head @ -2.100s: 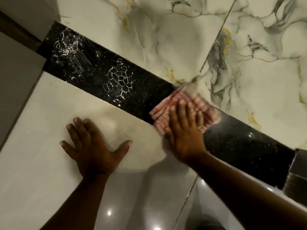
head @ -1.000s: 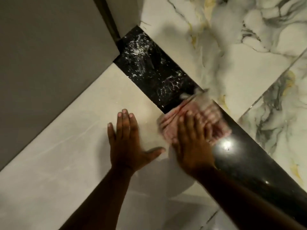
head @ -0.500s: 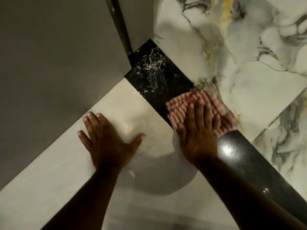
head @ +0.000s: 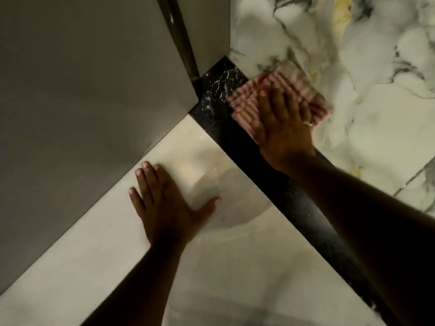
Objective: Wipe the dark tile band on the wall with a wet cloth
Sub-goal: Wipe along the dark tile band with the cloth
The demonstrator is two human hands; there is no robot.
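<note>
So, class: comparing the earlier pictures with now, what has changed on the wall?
The right hand slid the cloth along the dark band toward the corner, clearing most white residue. The left hand stays flat on the pale tile.

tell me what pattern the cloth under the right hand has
Red and white stripes on the cloth, pressed flat by the right hand; seen in the head view.

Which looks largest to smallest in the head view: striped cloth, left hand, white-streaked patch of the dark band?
1. left hand, nearer the camera, so unsure
2. striped cloth, partly hidden under the right hand
3. white-streaked patch
</note>
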